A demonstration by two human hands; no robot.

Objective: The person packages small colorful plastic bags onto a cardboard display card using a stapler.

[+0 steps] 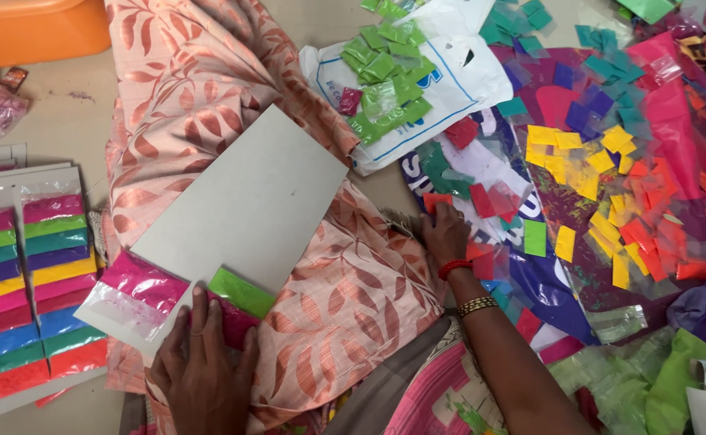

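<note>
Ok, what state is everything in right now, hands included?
Left hand: pressing flat on the packets at the board's lower edge.
Right hand: fingertips on a red packet.
Grey cardboard sheet: tilted on the lap, mostly bare.
Green packet: lying on the board.
White plastic bag: flat, green packets piled on it.

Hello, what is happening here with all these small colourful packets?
A person sits with a grey cardboard sheet on the lap. The left hand presses small pink and green powder packets onto its lower edge. The right hand reaches into loose red packets on the floor. Finished cards of many-coloured packets lie at the left.
</note>
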